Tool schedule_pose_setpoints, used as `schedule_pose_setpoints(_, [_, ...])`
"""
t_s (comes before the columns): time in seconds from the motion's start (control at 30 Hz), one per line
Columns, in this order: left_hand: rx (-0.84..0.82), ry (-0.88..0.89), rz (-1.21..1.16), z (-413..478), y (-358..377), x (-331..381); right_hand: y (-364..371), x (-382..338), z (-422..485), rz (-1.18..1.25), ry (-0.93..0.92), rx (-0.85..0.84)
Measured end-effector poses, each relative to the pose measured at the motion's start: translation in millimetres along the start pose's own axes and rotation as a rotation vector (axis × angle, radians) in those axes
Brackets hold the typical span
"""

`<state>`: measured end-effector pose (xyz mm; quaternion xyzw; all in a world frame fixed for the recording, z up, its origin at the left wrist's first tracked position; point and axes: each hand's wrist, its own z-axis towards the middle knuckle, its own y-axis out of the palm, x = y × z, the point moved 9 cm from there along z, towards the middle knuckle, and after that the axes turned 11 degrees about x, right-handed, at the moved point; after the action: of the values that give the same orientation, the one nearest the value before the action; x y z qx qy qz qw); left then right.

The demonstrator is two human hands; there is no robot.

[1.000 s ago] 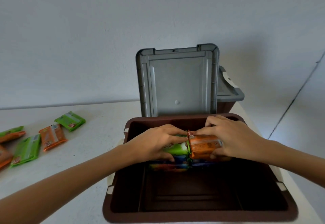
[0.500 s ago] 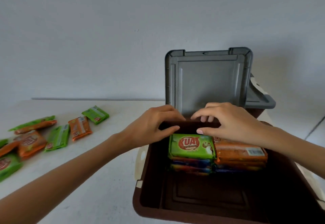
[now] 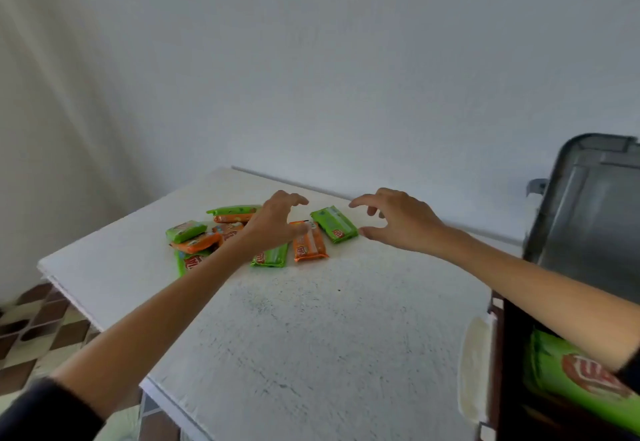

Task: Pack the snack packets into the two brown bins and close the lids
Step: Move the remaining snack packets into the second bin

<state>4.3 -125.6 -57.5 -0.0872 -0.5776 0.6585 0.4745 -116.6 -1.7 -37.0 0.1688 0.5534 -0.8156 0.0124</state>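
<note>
Several green and orange snack packets lie loose at the far side of the white table (image 3: 311,319). My left hand (image 3: 277,220) hovers open over an orange packet (image 3: 308,244) and a green packet (image 3: 270,256). My right hand (image 3: 398,220) is open just right of another green packet (image 3: 335,224), thumb near its corner. More packets (image 3: 195,241) lie in a heap further left. The brown bin (image 3: 498,354) is at the right edge, its grey lid (image 3: 588,215) standing up. A green packet (image 3: 568,374) lies inside it, partly under my right forearm.
The table's left edge (image 3: 69,288) drops off to a checkered brown and cream floor (image 3: 31,333). A plain wall runs behind the table. A cream latch (image 3: 474,368) sits on the bin's left side. The second bin is out of view.
Both hands have left the bin and reached left across the table to the loose packets. My view has swung left, so the bin now sits at the right edge.
</note>
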Motion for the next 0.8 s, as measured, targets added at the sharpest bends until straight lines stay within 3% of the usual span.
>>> schedule_pose_setpoints(0.13, [-0.117, -0.188, 0.185, 14.3, 20.2, -79.1, 67.4, -6.5, 57.1, -0.031, 0.005, -0.135])
schedule_pose_setpoints(0.3, [-0.378, -0.292, 0.183, 13.3, 62.3, -110.1, 148.8, 16.4, 96.8, -0.142, 0.084, -0.321])
schedule_pose_setpoints(0.6, [-0.467, -0.179, 0.449, 28.2, 86.5, -110.3, 186.1, 43.9, 83.0, -0.306, 0.161, -0.516])
schedule_pose_setpoints(0.8, [-0.648, -0.158, 0.562, 19.7, 85.1, -104.0, 166.3, 56.6, 60.6, -0.409, 0.190, -0.715])
